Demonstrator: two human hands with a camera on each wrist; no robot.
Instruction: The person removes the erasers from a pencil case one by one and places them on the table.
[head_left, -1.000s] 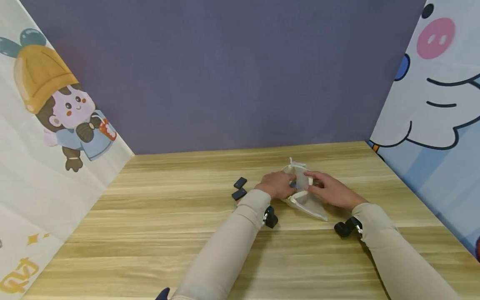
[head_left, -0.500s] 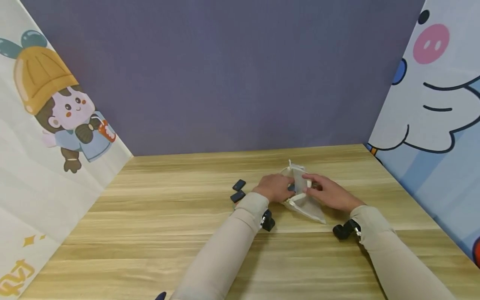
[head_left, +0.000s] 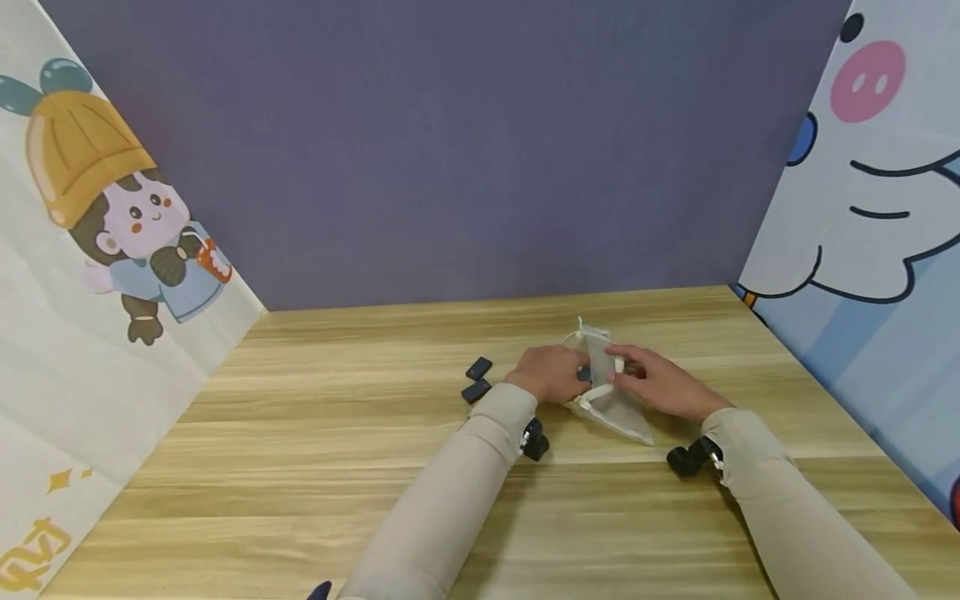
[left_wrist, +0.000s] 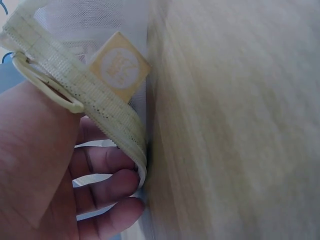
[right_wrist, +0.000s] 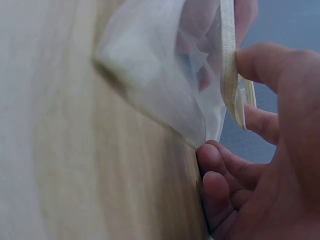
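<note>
A whitish mesh zip pouch lies on the wooden table with its mouth spread wide. My left hand reaches in at the pouch's near-left opening. A small dark blue thing shows between its thumb and forefinger, mostly hidden. In the left wrist view the zipper edge, with a yellow label, crosses in front of that hand's fingers. My right hand pinches the opposite rim; in the right wrist view its thumb presses the zipper band. Left fingers show faintly through the mesh.
Two small dark rectangular pieces lie left of the left hand, one just nearer than the other. Another item beside the left cuff is barely visible. A grey-purple panel closes off the back, and printed cartoon sheets stand at both sides.
Both hands and the pouch hold almost the same place; the head view shifts very slightly. The blue thing stays at the left fingertips.
</note>
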